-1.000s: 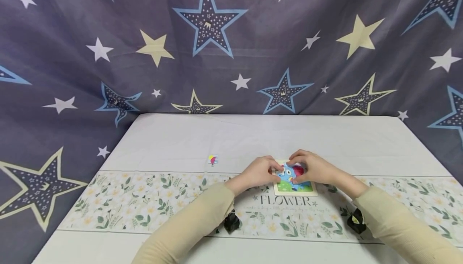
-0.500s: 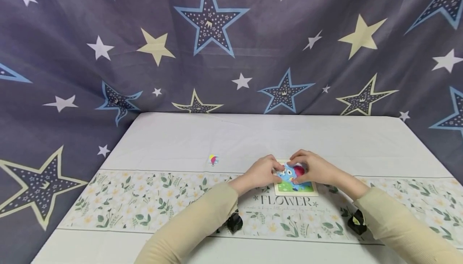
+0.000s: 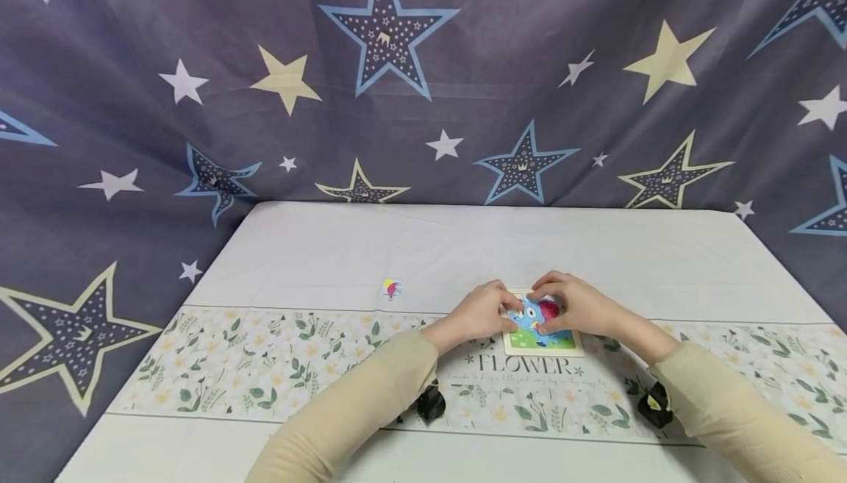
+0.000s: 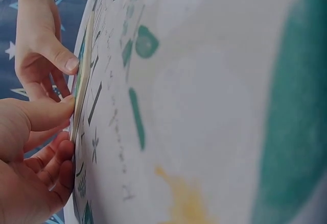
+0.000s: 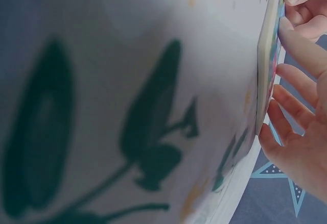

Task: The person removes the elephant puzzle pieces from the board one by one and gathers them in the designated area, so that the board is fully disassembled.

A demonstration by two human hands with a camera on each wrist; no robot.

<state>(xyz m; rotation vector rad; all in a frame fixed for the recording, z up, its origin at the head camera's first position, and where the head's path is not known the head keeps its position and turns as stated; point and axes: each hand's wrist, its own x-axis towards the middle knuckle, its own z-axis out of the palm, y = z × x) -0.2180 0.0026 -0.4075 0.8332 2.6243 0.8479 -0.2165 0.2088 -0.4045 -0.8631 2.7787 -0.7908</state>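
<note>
A small square picture puzzle (image 3: 559, 342) with a pale border lies flat on the table. It shows a blue elephant with a red ear on green grass. My left hand (image 3: 478, 312) is at its left side, the thumb touching the picture and curled fingers at the edge; the left wrist view shows this from the side. From the right, my right hand (image 3: 581, 308) arches over the picture, thumb and fingertips touching it around the red ear. The fingertips hide parts of the picture. A small square piece (image 3: 391, 290) with a pink and yellow balloon lies apart, further left.
A white tablecloth (image 3: 317, 248) with a leafy flower band and the word FLOWER covers the table. Behind it hangs a dark star-patterned curtain (image 3: 397, 130). Dark wrist-worn devices (image 3: 431, 403) show below both sleeves.
Both hands stay at the puzzle, with the left hand shifted very slightly to the right. The balloon piece stays where it was; the head view has tilted a little.
</note>
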